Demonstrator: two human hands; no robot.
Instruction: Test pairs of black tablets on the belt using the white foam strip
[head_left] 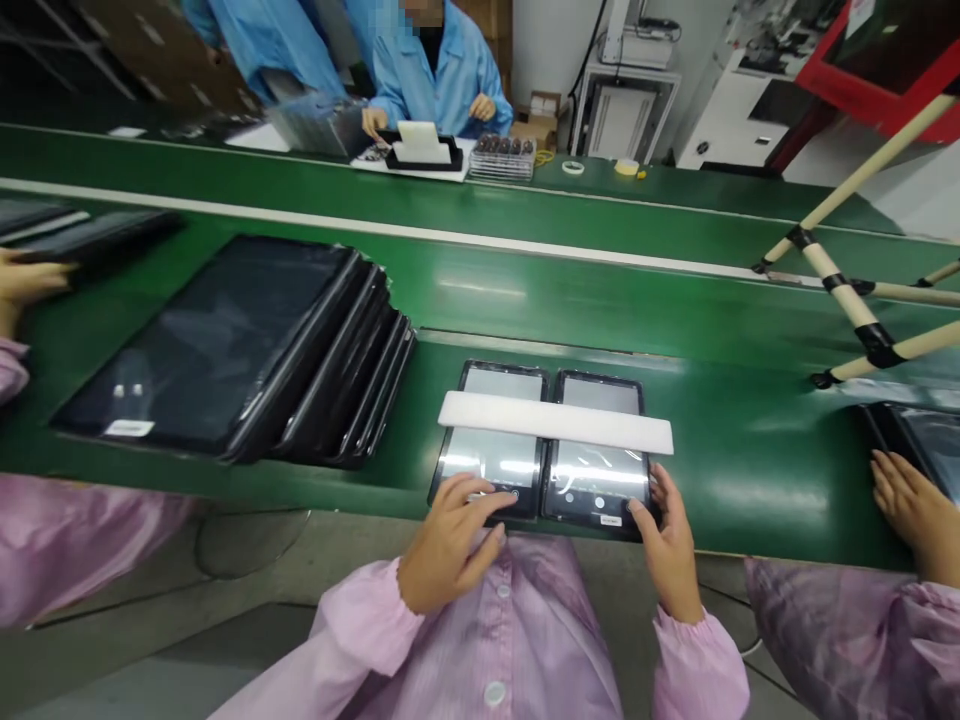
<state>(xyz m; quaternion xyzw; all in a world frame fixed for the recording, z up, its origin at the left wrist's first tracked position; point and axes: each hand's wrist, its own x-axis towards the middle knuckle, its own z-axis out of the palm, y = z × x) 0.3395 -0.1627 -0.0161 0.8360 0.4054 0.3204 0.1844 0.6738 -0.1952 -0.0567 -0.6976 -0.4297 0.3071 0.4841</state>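
The right hand [670, 552] is gripping the right tablet [600, 472], the open left hand [448, 545] is touching the left tablet [491, 459], and this apparent screen-touching step is probably requiring precise pressing next.

My left hand [454, 540] touches the left tablet [491, 450] near its five o'clock corner; my right hand [670, 545] rests at the right tablet [592, 465], same corner. White foam strip [555, 421] lies across both. Tablet stack [240, 350] at nine o'clock.

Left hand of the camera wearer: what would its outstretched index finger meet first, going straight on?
The left hand would likely meet the right tablet, just past the left tablet under its fingertip; finger height is unclear.
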